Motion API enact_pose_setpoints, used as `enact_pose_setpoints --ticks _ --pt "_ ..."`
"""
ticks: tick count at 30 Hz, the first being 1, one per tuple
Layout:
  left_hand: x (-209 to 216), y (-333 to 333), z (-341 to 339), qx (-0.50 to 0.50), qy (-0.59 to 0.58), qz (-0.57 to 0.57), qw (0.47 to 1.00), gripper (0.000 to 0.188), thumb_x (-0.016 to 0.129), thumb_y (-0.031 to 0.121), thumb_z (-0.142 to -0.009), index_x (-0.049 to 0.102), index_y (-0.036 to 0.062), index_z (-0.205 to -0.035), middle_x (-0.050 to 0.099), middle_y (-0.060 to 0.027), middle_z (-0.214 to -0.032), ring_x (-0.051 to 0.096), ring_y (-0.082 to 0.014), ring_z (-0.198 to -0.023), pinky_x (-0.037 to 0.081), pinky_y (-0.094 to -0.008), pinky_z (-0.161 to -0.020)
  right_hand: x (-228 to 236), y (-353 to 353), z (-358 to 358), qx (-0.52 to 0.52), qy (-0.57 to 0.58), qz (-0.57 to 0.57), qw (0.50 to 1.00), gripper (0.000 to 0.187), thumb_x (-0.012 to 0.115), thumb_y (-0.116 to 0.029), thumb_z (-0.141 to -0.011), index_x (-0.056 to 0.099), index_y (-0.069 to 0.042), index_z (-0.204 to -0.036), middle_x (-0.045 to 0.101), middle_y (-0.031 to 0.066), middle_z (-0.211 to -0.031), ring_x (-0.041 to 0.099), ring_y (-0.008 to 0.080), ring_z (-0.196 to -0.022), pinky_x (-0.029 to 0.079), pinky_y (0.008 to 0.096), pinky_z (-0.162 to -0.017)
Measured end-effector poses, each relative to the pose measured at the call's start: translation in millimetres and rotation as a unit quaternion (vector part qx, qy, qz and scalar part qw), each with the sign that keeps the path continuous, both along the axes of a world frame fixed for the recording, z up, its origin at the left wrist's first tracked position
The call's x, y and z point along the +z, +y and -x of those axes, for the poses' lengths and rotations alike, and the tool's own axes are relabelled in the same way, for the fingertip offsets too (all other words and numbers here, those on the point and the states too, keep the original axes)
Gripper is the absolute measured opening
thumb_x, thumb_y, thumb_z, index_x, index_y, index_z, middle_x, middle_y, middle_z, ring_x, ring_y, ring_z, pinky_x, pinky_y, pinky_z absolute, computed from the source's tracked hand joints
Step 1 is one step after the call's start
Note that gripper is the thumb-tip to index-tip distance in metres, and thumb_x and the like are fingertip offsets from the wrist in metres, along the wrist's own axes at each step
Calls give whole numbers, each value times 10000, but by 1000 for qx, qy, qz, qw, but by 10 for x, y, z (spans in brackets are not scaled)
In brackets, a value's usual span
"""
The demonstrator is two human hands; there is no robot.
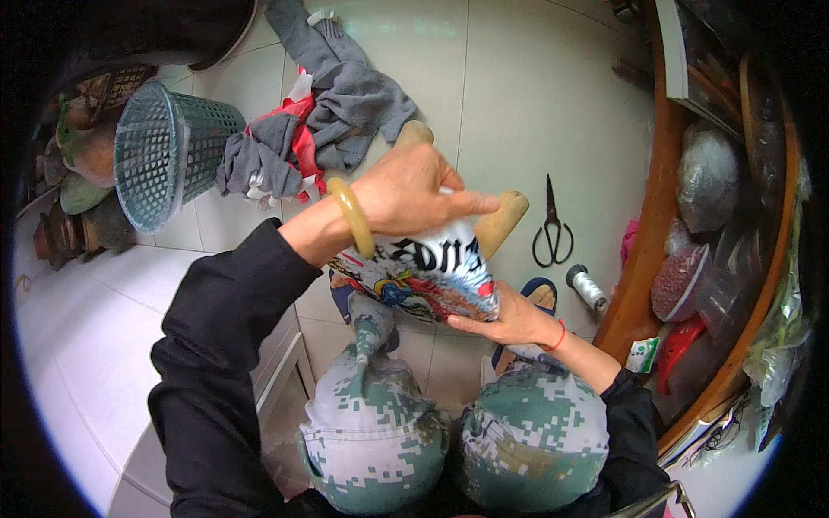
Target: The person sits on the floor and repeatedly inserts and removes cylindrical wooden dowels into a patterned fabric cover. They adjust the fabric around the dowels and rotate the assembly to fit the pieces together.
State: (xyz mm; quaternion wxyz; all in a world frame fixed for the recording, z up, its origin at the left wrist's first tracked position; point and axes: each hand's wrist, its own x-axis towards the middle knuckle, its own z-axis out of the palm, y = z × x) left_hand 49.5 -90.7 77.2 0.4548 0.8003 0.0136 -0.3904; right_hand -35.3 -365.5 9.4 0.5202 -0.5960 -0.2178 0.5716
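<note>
A white piece with a colourful print and black lettering (432, 276), seemingly cloth, is held above my knees. Its exact kind is not plain. My right hand (515, 318) grips its lower right edge, thumb on the printed face and the other fingers underneath. Over its upper part is my left hand (419, 194), fingers curled and pressed together; a small white bit shows by them, but what they hold is hidden. A yellow bangle circles that wrist. Just behind the printed piece, a rounded wooden bar (501, 223) sticks out, and another wooden end (414, 134) shows beyond my left hand.
Black scissors (553, 237) and a spool of white thread (587, 287) lie on the tiled floor to the right. Grey and red cloth (345, 104) is heaped by a green plastic basket (148, 160) at left. A wooden-edged shelf (635, 302) with bagged items stands right.
</note>
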Motion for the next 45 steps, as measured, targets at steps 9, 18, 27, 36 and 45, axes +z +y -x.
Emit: enact_pose_setpoints --ticks 9,18,27,36,45 --pt "-403 -347 -762 -161 72 108 978 570 777 574 -1013 838 9 -975 770 -49 -787 702 -131 -714 561 -350 -666 -143 -321 -481 -30 126 -18 991 650 803 -339 -1041 563 -3 -1542 668 125 -1493 594 228 -1373 456 380 -1213" --pt "-1524 -601 -305 -93 225 134 961 509 748 499 -1059 837 24 -899 768 5 -794 666 -60 -689 537 -298 -634 -880 -710 -1502 -93 152 125 976 580 542 -527 -1163 764 4 -1232 801 50 -1023 761 137 -932 630 329 -809" --pt "-1621 -690 -118 149 181 -36 972 524 822 448 -978 844 -66 -877 744 -81 -696 659 -134 -582 546 -361 -548 -1598 -51 -891 -232 496 -29 836 540 452 -394 -1203 606 50 -1469 745 156 -1354 755 214 -1182 633 366 -1014" --pt "-1336 -785 -163 250 -4 -53 967 579 759 591 -980 885 33 -892 741 -178 -644 750 -288 -596 592 -424 -631 -1486 -14 -1483 -182 505 -134 833 665 624 -541 -1109 647 26 -1456 757 112 -1335 743 198 -1186 629 351 -995" --pt "-1362 -869 -265 223 -60 -20 973 779 633 683 -1042 804 3 -702 594 -233 -532 646 -381 -493 506 -498 -543 -703 -110 -1801 24 125 43 991 375 965 -198 -859 794 33 -1099 812 34 -1016 733 99 -888 597 286 -822"
